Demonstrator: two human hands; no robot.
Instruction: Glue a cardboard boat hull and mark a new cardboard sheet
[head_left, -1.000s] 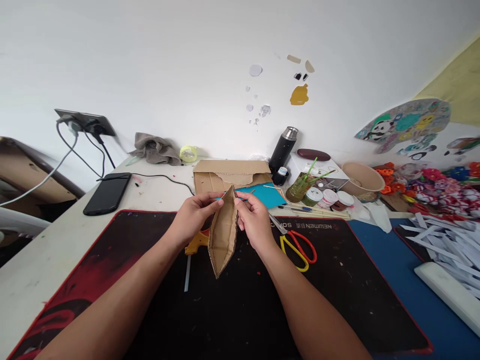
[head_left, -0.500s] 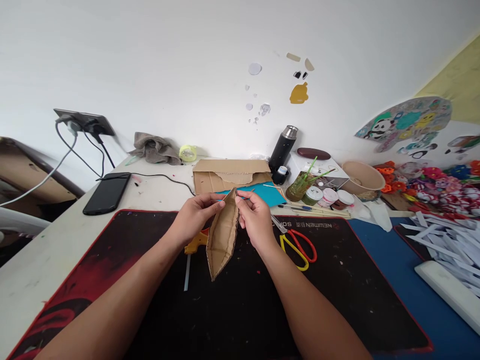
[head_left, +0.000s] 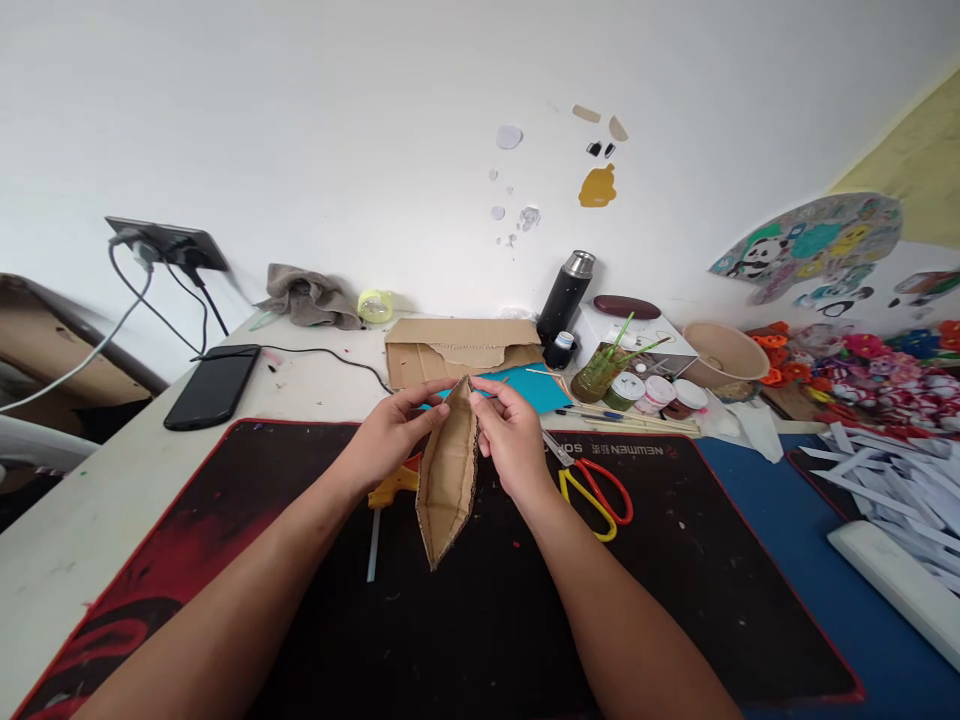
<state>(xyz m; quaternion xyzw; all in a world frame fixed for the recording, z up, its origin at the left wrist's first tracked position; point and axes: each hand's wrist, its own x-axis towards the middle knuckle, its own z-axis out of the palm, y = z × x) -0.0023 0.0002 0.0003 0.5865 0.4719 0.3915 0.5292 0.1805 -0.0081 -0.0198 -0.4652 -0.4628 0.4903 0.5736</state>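
A boat-shaped cardboard piece [head_left: 448, 475], pointed at both ends with raised side walls, is held over the black desk mat [head_left: 660, 580]. My left hand [head_left: 401, 425] pinches its left wall close to the far tip. On the opposite wall, my right hand [head_left: 510, 425] grips near that same tip, thumb and fingers pressed together. Partly hidden behind the cardboard and my left hand lies an orange-yellow glue gun [head_left: 394, 487], a pale glue stick [head_left: 373, 548] projecting from it. Scissors [head_left: 596, 495] with red and yellow handles rest right of my right hand, their blades partly covered.
Behind the hands lie folded cardboard [head_left: 465, 333] and a blue sheet [head_left: 544, 390]. A black thermos [head_left: 568, 295], a jar with green brushes [head_left: 598, 372] and paint pots [head_left: 658, 393] stand back right. A phone [head_left: 214, 388] is at left, paper strips [head_left: 896, 490] at right.
The near tip of the cardboard boat has swung slightly to the right and down. Both hands keep their pinch at the far tip, almost unmoved.
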